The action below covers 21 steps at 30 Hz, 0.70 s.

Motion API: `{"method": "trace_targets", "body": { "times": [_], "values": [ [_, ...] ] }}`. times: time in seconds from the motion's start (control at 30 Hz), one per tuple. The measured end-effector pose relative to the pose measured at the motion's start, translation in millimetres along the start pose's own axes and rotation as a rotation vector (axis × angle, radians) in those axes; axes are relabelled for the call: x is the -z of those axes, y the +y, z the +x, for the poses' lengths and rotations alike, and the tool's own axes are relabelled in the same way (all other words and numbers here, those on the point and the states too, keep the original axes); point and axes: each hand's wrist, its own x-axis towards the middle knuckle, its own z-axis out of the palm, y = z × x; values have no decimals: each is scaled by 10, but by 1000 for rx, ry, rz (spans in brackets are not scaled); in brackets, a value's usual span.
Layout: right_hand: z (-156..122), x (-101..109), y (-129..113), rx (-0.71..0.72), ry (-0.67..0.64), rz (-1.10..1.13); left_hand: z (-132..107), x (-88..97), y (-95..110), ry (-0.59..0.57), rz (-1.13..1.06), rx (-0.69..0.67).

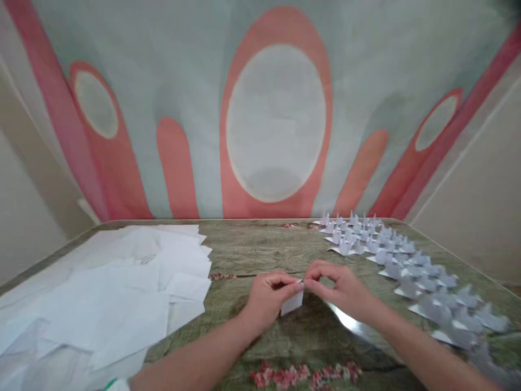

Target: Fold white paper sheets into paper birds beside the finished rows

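Observation:
Near the middle of the table, a small folded piece of white paper (pixel 292 304) is held up between my two hands. My left hand (pixel 268 296) pinches its upper edge between thumb and forefinger. At the paper's top right corner, the thumb and forefinger of my right hand (pixel 340 285) are closed together in a pinch. The fingertips of both hands nearly meet there. Part of the paper is hidden behind my left fingers, so its full shape does not show.
A spread pile of white paper sheets (pixel 118 293) covers the table's left side. Rows of small folded white paper figures (pixel 391 255) stand along the right. The wood-patterned table (pixel 244 250) ends at a wall hanging (pixel 199 81) with pink shapes. A shiny strip (pixel 345 317) lies below my right hand.

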Motion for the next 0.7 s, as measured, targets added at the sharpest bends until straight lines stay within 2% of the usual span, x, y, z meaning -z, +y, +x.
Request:
{"method": "trace_targets", "body": {
  "times": [0.2,0.3,0.5,0.7],
  "values": [
    [-7,-75,54,166,70,-129,-2,-7,4,18,17,-4],
    [-24,-89,68,203,79,-199,-5,-3,3,19,44,-25],
    [-20,-76,36,156,53,-98,-11,6,-2,-15,93,-68],
    [-9,-60,11,98,21,-30,-9,7,-25,-14,75,-51]
  ]
}}
